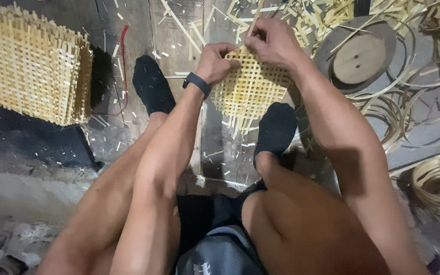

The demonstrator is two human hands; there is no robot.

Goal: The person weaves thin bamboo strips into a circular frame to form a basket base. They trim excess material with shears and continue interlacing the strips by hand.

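a: a dark plank floor (179, 46) is seen from above, littered with pale bamboo offcuts (327, 15). a stack of finished woven mats (29, 63) is set at the far left, well apart from the work.

b: and the work itself is found between the two black-socked feet (151, 84), a small woven bamboo panel (248, 89) lying flat on the planks, its loose ends fanned toward the sitter.

a: the left hand (215, 62) is curled shut on the panel's near-left edge, fingers pressed into the weave. a black wristband (197, 83) is worn just behind it.

b: the right hand (273, 43) is closed in a pinch on a single bamboo strip (254, 20). the strip's long axis is run straight away from the sitter, out past the panel's far edge.

a: so the strip is held by the right hand, while the panel lies beneath and slightly nearer the left. the two hands are almost touching over the top corner.

b: off to the right, a round wooden disc (360, 53) and coiled bamboo hoops (436, 178) are left untouched.
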